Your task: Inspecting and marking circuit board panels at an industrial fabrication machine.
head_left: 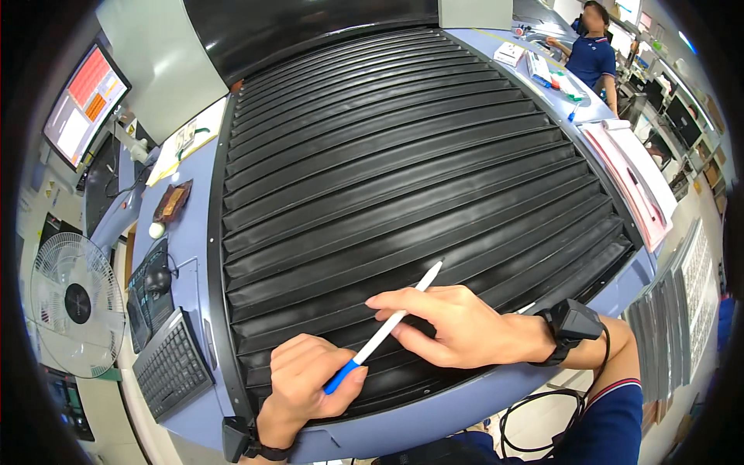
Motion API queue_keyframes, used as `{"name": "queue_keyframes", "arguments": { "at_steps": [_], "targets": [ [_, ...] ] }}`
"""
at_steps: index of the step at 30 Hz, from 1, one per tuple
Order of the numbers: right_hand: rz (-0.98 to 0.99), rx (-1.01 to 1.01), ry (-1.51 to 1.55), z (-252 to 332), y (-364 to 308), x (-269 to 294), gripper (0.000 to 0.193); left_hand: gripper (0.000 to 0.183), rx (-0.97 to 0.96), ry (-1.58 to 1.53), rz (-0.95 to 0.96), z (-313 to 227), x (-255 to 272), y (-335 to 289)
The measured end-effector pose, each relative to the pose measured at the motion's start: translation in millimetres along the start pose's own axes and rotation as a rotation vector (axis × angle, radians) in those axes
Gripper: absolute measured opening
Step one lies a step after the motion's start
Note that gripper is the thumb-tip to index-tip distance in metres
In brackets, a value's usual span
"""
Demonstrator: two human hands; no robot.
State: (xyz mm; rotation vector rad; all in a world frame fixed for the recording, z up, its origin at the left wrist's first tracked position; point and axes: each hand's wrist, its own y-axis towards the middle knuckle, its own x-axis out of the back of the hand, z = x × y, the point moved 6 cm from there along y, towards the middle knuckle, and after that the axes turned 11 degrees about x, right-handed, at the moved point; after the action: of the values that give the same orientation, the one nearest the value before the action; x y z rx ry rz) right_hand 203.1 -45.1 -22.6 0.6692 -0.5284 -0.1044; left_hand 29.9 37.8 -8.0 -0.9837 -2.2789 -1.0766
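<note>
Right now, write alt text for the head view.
The person's left hand and right hand hold a slim white pen-like tool with a blue end over a ribbed black cover; a black rectangular keyboard lies to the left.

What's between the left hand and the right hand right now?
In the head view, a white pen with a blue end bridges the gap, held by the left hand and right hand, above the black pleated cover.
</note>
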Motion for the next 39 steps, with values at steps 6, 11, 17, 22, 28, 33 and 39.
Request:
{"name": "queue_keyframes", "arguments": {
  "at_steps": [6, 11, 17, 22, 28, 33, 39],
  "targets": [
    [0.057, -0.038, 0.007, -4.9, 9.7, -6.5, 0.040, 0.013, -0.004, 0.034, 0.006, 2.3, 10.5, 1.4],
    [0.017, -0.037, -0.032, 7.1, 3.0, 1.8, 0.041, 0.017, -0.026, 0.001, 0.014, -0.3, 1.7, -5.3],
    [-0.024, -0.012, -0.028, 3.3, -2.7, 0.4, 0.033, 0.016, 0.037, -0.016, 0.036, -3.6, -2.7, -12.1],
    [0.020, -0.022, -0.015, 5.4, 4.0, -0.9, 0.033, 0.016, 0.046, -0.020, 0.029, -1.8, 0.1, -11.7],
    [0.013, -0.037, -0.014, 1.5, 4.7, -0.5, 0.032, 0.015, 0.046, -0.029, 0.044, 4.0, -1.8, -8.4],
    [0.012, -0.028, -0.012, 2.5, 4.6, 0.3, 0.031, 0.015, 0.059, -0.015, 0.055, 2.3, -1.4, -10.3],
    [0.014, -0.035, -0.026, 5.2, 5.8, 0.9, 0.030, 0.015, 0.060, -0.023, 0.055, 0.4, -2.1, -9.7]
  ]
}}
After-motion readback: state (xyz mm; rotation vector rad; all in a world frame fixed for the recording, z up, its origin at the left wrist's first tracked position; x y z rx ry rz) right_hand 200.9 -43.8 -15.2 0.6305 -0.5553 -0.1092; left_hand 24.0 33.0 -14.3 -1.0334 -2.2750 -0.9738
